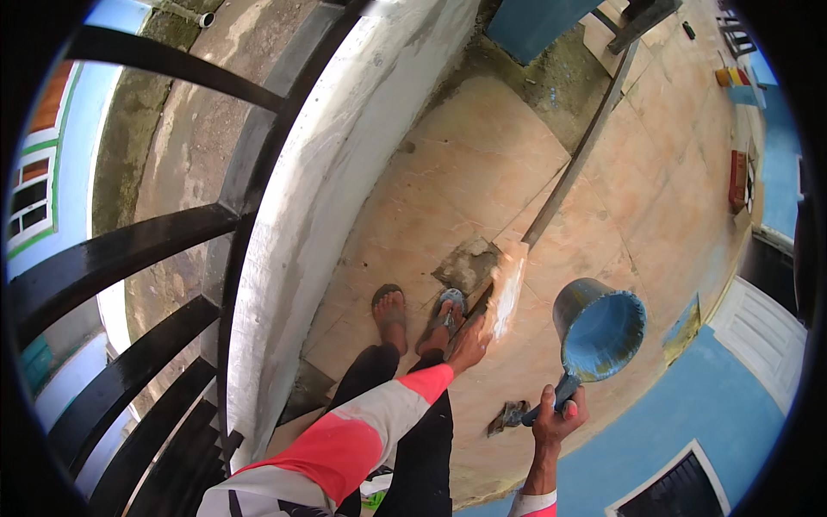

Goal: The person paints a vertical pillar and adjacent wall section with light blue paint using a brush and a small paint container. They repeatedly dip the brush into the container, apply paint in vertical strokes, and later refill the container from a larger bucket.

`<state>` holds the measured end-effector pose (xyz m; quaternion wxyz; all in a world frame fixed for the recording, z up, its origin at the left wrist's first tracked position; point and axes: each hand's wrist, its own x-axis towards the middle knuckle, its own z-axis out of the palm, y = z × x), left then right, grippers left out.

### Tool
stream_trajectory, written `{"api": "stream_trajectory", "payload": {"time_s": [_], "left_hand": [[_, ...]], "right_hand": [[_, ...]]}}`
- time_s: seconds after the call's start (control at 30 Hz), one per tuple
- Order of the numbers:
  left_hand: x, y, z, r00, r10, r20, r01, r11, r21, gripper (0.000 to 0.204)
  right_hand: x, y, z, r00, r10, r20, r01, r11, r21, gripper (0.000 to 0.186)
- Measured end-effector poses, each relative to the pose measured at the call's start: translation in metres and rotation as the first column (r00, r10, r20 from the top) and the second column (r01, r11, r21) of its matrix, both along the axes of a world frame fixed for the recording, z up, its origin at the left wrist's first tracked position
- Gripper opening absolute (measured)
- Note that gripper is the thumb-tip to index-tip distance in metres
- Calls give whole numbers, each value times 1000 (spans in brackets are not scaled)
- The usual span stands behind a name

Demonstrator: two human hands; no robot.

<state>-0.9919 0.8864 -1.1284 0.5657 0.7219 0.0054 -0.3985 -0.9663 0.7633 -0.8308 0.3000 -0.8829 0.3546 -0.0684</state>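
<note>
My right hand is closed around the handle of a blue plastic dipper. Its round mouth faces up toward me, and its rim and inside are stained. My left hand reaches down in front of my legs, its fingers around the near end of a pale, orange-white piece that looks like wood. Glare blurs that piece, so its exact kind is unclear. From its far end a long narrow dark bar runs away to the upper right; I cannot tell whether the two are joined.
My sandalled feet stand on tan floor tiles. A low white wall and black railing run along my left. A broken patch lies by my feet, a dirty dark object below the dipper. Blue walls rise at right.
</note>
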Motion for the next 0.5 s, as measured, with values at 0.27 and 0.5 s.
{"api": "stream_trajectory", "payload": {"time_s": [0.27,0.5], "left_hand": [[-65,13,-27,819,-548,-170,573,760,306,63],[96,78,179,784,-324,-530,49,882,-468,51]], "right_hand": [[2,0,19,996,69,-63,-67,997,35,27],[17,11,28,993,121,-11,-120,991,62,25]]}}
